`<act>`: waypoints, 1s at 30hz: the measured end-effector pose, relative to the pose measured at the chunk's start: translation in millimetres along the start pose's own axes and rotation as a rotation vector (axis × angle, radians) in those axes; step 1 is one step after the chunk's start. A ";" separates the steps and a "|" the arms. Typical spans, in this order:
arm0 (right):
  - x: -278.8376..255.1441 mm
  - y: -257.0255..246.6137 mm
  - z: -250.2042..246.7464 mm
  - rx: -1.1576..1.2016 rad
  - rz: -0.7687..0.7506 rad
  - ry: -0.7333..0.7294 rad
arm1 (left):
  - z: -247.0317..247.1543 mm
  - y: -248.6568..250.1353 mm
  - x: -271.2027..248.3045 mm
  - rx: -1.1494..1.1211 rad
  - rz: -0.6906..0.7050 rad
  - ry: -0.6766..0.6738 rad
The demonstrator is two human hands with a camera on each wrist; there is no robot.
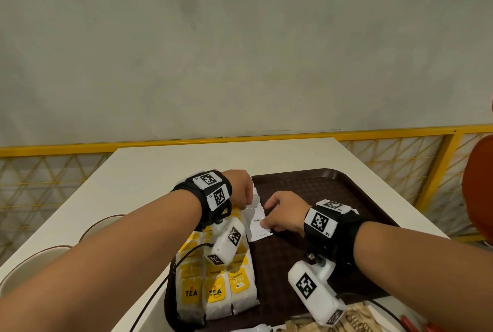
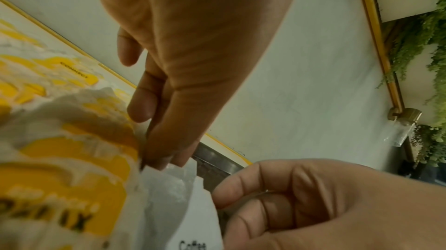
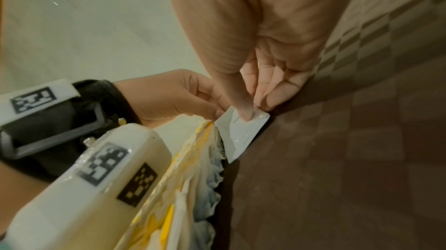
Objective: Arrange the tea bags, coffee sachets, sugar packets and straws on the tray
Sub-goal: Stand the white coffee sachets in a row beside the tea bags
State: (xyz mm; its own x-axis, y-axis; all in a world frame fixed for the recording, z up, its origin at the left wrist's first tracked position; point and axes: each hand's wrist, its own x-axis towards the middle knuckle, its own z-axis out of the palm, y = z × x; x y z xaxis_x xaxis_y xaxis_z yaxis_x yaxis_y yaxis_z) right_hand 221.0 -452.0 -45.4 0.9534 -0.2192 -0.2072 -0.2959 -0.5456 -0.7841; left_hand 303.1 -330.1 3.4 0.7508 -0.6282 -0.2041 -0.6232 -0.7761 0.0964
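Here the tray (image 1: 346,190) holds tea bags (image 1: 216,286) beside a coffee sachet (image 1: 257,226).

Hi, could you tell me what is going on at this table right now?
A person is setting out drink supplies on a brown tray. Both hands hold white coffee sachets: the left hand pinches the far end, the right hand pinches the near edge. Rows of yellow tea bags already lie on the tray's left side.
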 end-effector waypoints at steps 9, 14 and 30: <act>-2.3 3.2 -2.3 0.070 0.015 -0.016 | 0.9 -3.9 -2.4 -0.065 -0.024 0.053; -14.0 -2.0 1.6 0.110 -0.031 0.061 | 1.1 -19.6 -14.5 -0.364 -0.077 0.347; -27.0 -20.6 16.6 0.240 0.021 -0.004 | 44.6 -26.4 -91.0 -1.039 -0.231 0.510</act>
State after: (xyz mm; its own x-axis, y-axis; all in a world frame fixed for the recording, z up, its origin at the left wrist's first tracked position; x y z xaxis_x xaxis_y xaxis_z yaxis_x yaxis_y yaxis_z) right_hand 202.3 -421.5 -33.3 0.9477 -0.2248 -0.2266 -0.2932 -0.3327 -0.8963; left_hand 241.4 -250.0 -23.9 0.9699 -0.2332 0.0695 -0.1605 -0.3984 0.9030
